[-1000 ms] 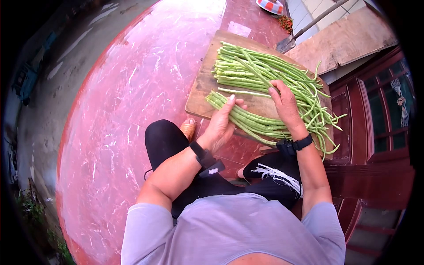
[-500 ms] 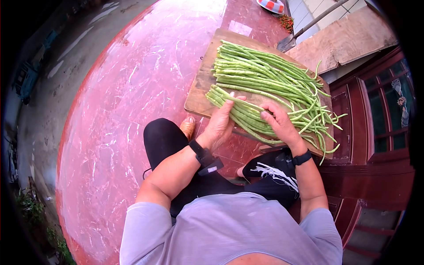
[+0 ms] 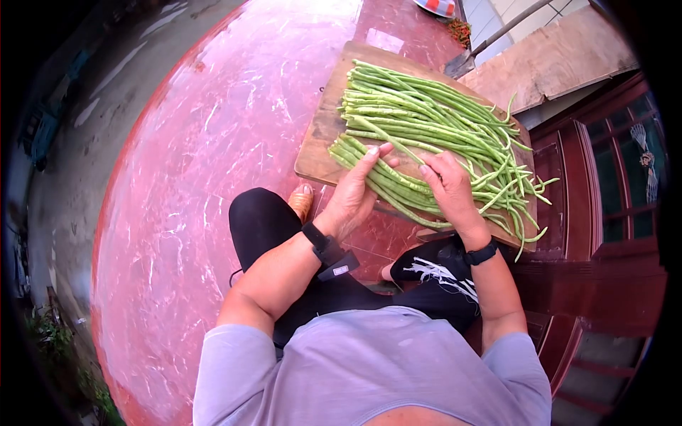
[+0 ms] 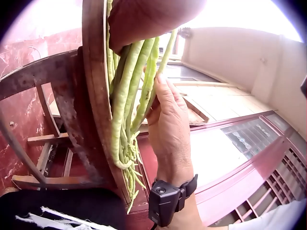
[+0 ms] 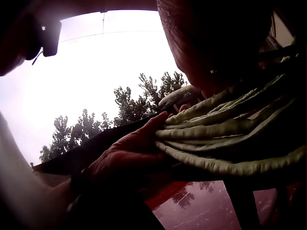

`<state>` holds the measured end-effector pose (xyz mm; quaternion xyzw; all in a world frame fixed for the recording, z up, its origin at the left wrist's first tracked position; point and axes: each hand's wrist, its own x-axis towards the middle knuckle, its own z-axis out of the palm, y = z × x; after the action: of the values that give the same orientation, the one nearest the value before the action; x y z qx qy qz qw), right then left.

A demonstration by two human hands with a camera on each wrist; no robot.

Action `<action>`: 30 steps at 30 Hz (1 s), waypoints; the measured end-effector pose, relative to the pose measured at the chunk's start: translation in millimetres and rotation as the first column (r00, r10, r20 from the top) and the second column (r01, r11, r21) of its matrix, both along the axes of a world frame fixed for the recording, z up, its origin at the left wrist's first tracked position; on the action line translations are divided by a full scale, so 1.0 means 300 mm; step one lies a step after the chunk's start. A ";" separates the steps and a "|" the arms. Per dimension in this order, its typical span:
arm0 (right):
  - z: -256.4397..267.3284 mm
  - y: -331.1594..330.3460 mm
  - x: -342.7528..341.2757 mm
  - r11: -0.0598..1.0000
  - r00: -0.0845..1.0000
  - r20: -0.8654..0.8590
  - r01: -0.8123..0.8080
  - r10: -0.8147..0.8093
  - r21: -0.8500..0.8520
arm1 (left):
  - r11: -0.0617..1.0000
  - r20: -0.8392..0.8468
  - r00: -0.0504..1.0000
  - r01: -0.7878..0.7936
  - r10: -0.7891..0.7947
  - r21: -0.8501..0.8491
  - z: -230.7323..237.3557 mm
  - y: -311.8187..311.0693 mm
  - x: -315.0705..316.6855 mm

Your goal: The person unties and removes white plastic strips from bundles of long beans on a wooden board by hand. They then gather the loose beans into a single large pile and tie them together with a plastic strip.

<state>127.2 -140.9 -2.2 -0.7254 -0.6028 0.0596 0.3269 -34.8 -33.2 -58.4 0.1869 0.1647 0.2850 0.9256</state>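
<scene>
Over the near edge of the board (image 3: 308, 167), the bean bundle (image 3: 399, 189), presumably light, pliable and easily snapped, is gripped by the left hand (image 3: 353, 192) near its left ends, where loose holding is advised, while a single bean (image 3: 392, 140) is pinched by the right hand (image 3: 453, 190).

Your left grip (image 5: 127, 153) holds one end of a bundle of long green beans (image 5: 206, 129), which stretch away to the view's right edge. Your right grip (image 5: 216, 43) looms dark above them, close to the lens. Leafy trees (image 5: 136, 105) stand against bright sky (image 5: 91, 72); a reddish floor (image 5: 201, 206) shows below.
</scene>
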 end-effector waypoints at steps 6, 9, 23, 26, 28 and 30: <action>-0.027 -0.001 -0.009 0.997 0.978 0.193 -0.082 0.083 -0.014 | 0.991 0.077 0.991 -0.103 0.109 -0.081 0.022 -0.007 0.003; -0.020 -0.006 -0.001 0.991 0.978 0.164 -0.122 0.130 -0.056 | 0.656 -0.029 0.938 -0.220 0.346 0.722 -0.031 -0.011 -0.003; -0.115 0.076 0.130 0.968 0.887 0.437 0.219 -0.147 -0.121 | 0.987 -0.005 0.995 -0.098 0.098 -0.126 -0.034 0.016 0.017; -0.119 0.097 0.133 0.978 0.858 0.476 0.205 -0.193 0.026 | 0.984 0.011 0.994 -0.107 0.109 -0.146 -0.031 0.014 0.015; -0.120 0.104 0.134 0.972 0.864 0.461 0.234 -0.204 -0.008 | 0.983 0.021 0.995 -0.094 0.098 -0.156 -0.040 0.017 0.016; -0.120 0.104 0.134 0.971 0.878 0.439 0.233 -0.189 -0.050 | 0.983 0.029 0.996 -0.077 0.083 -0.165 -0.045 0.021 0.015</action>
<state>167.5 -109.6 -38.1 -0.7975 -0.5736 -0.1079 0.1528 -30.2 -26.9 -71.8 0.0983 0.1782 0.3108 0.9284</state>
